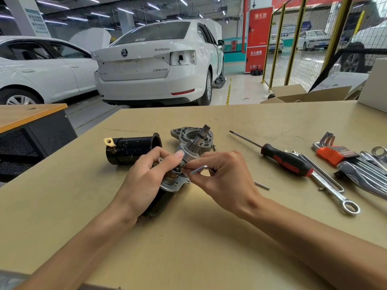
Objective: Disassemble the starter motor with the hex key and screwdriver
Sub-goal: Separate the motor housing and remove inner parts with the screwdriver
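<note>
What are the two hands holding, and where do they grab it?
The left hand grips the starter motor around its middle. The right hand pinches the hex key near its bend with its fingers.

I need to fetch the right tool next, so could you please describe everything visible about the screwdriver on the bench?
The red-and-black-handled screwdriver lies flat on the tan bench top, to the right of both hands and untouched by them. Its thin metal shaft points up-left to a dark tip; the ribbed handle points down-right, its butt end resting on a chrome combination spanner.
</note>
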Motion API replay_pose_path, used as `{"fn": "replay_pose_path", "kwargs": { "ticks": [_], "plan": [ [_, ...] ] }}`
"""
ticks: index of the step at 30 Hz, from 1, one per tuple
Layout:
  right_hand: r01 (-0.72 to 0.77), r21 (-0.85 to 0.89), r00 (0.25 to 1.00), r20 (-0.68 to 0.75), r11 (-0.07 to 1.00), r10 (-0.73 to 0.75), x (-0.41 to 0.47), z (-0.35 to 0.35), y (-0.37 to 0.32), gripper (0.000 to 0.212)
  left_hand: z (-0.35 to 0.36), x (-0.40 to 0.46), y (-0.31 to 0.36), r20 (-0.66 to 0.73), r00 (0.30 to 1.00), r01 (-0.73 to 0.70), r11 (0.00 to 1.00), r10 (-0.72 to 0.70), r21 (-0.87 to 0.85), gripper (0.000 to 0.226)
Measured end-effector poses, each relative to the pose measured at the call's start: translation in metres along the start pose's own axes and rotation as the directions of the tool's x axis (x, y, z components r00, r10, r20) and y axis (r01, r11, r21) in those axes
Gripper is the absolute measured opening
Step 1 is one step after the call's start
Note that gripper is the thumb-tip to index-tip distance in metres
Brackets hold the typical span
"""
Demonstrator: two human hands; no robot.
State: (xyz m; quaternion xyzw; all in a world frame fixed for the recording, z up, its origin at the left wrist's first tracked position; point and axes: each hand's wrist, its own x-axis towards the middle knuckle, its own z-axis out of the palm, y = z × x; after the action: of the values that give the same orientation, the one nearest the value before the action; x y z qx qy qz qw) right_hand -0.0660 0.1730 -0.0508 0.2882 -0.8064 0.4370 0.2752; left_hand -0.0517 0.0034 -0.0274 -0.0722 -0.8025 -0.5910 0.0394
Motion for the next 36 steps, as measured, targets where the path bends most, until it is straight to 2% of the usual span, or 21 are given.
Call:
{"fn": "replay_pose_path", "kwargs": {
  "ticks": [3, 5, 8, 10, 13, 15, 17, 21, 26, 31, 34, 36],
  "plan": [
    [-0.029, 0.049, 0.995, 0.094, 0.998, 0.025, 0.002, -0.006, -0.004, 0.011, -0.001, 0.000, -0.002, -0.024, 0.999, -0.025, 0.999, 0.026, 0.020, 0.040],
    [-0.125, 0.143, 0.980, 0.170, 0.982, 0.100, 0.011, -0.018, -0.007, 0.011, 0.001, -0.001, -0.005, -0.085, 0.992, -0.083, 0.992, 0.091, 0.097, 0.046],
    [-0.314, 0.332, 0.947, 0.180, 0.890, 0.267, 0.025, -0.045, -0.010, 0.044, 0.007, -0.007, -0.010, -0.153, 0.946, -0.208, 0.897, 0.286, 0.390, 0.050],
    [-0.417, 0.490, 0.909, 0.200, 0.765, 0.367, 0.029, -0.055, -0.012, 0.054, 0.015, -0.014, -0.012, -0.070, 0.886, -0.341, 0.746, 0.459, 0.572, 0.049],
    [-0.462, 0.761, 0.846, 0.225, 0.455, 0.484, 0.033, -0.057, -0.018, 0.055, 0.024, -0.021, -0.013, 0.060, 0.802, -0.452, 0.537, 0.594, 0.712, 0.052],
    [-0.429, 0.864, 0.826, 0.258, 0.262, 0.501, 0.038, -0.053, -0.024, 0.054, 0.028, -0.022, -0.012, 0.111, 0.781, -0.481, 0.479, 0.614, 0.734, 0.055],
    [-0.408, 0.894, 0.823, 0.273, 0.185, 0.498, 0.042, -0.046, -0.031, 0.054, 0.029, -0.022, -0.012, 0.121, 0.776, -0.489, 0.470, 0.619, 0.735, 0.058],
    [-0.430, 0.877, 0.825, 0.285, 0.214, 0.488, 0.045, -0.029, -0.040, 0.051, 0.028, -0.022, -0.011, 0.113, 0.782, -0.482, 0.481, 0.613, 0.732, 0.068],
    [-0.396, 0.877, 0.841, 0.229, 0.270, 0.490, 0.042, -0.011, -0.036, 0.048, 0.028, -0.023, -0.009, 0.088, 0.788, -0.480, 0.519, 0.609, 0.707, 0.074],
    [-0.366, 0.847, 0.883, 0.185, 0.385, 0.432, 0.039, -0.001, -0.037, 0.042, 0.028, -0.024, -0.006, 0.047, 0.808, -0.458, 0.577, 0.587, 0.676, 0.073],
    [-0.287, 0.879, 0.912, 0.130, 0.380, 0.388, 0.046, -0.008, -0.040, 0.046, 0.026, -0.023, -0.004, 0.023, 0.828, -0.431, 0.611, 0.560, 0.664, 0.079],
    [-0.300, 0.870, 0.904, 0.128, 0.391, 0.408, 0.045, -0.009, -0.040, 0.049, 0.026, -0.022, -0.004, 0.023, 0.836, -0.426, 0.622, 0.549, 0.657, 0.080]
  ]
}}
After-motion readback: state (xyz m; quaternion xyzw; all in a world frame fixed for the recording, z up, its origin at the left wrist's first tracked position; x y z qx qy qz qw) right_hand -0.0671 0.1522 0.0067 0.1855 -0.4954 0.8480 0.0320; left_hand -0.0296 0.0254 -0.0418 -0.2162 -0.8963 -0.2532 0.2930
